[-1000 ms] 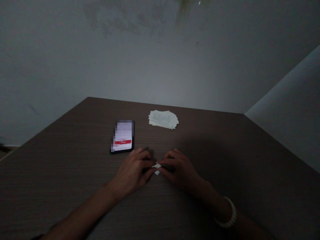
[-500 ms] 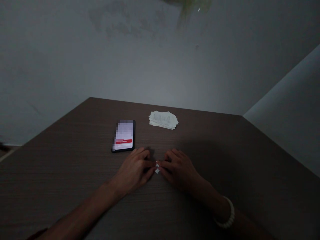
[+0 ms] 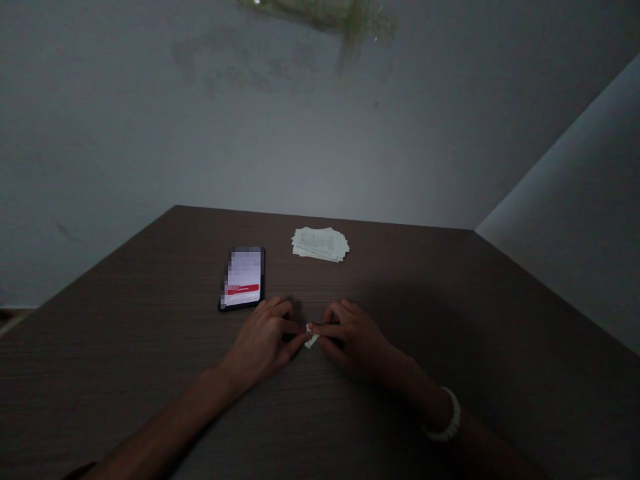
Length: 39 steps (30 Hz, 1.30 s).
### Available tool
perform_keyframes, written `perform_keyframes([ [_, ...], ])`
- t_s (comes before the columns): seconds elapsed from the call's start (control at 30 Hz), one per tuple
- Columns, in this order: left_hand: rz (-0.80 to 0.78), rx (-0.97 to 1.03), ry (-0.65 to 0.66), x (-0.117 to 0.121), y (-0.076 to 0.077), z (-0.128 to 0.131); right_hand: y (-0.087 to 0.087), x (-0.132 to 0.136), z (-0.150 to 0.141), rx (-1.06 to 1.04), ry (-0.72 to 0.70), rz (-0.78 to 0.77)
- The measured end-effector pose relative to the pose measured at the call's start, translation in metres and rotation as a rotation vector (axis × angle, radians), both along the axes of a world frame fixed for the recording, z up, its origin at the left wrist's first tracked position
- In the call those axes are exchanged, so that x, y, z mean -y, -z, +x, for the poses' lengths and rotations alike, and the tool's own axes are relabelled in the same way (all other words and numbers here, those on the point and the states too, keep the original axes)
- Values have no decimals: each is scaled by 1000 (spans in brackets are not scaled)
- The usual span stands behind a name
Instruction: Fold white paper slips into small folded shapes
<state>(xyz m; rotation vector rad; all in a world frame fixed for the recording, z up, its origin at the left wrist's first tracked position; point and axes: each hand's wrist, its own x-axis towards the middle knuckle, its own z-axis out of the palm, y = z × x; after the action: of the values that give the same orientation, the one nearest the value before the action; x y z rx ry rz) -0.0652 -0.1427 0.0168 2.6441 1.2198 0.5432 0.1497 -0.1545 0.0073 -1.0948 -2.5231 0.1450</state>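
Tilted now, the small folded paper (image 3: 311, 339) sits pinched between the left hand (image 3: 263, 339) and right hand (image 3: 353, 340), both narrowed to fingertips over the lower middle of the bench (image 3: 125, 347); dim light blurs the exact grip.

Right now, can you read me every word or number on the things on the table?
Black smartphone: the screen is blurred, and any writing on its red bar is unreadable.
Stack of white paper slips: printed lines, too small to read.
Small folded white paper between the left hand and right hand: nothing readable.
So I can quote no words.
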Motion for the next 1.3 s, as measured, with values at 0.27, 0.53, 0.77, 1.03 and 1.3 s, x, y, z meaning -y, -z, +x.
perform_keyframes([
  [0.27, 14, 38, -22, -3, 5, 2, 5, -5, 3, -86, -11, -74],
  [0.53, 44, -13, -20, -1, 3, 2, 6, -9, 5, -128, 17, -122],
  [0.77, 44, -30, -23, 0, 2, 1, 8, -11, 6, -159, 24, -98],
  [1.03, -38, 39, -17, 0, 0, -1, 10, -11, 0, -206, 50, -103],
  [1.3, -26, 39, -24, 5, 5, 0, 17, -11, -7, -273, 80, -124],
])
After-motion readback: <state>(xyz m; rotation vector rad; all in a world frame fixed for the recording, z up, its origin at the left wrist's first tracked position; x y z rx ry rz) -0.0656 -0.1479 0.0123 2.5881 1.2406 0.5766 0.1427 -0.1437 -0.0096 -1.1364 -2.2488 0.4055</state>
